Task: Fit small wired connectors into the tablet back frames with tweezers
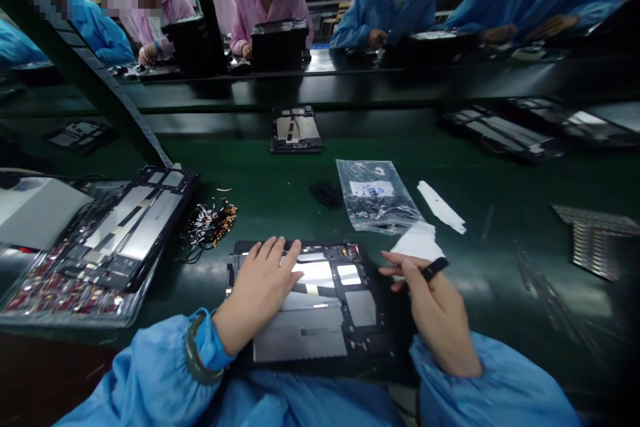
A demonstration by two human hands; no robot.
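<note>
Fingers of the right hand [440, 320] pinch a thin black tool [434, 269], held like a pen, just past the right edge of the open tablet [320, 307]. The left hand [260, 290] lies flat with spread fingers on the tablet's left half, pressing it down and gripping nothing. The tablet lies back-open on the green belt [280, 193], close to the person's body, with its grey plates showing. I think the hands are getting ready to work on a small part inside; the next move would need the tool tip brought over the tablet while the flat hand keeps it from sliding. Just behind the tablet's right corner lies a clear plastic bag [376, 197] with small dark bits inside. Left of the tablet sits a clear tray [30, 310] holding more open tablets [127, 230]. Between tray and tablet lies a heap of little cables [210, 223].
</note>
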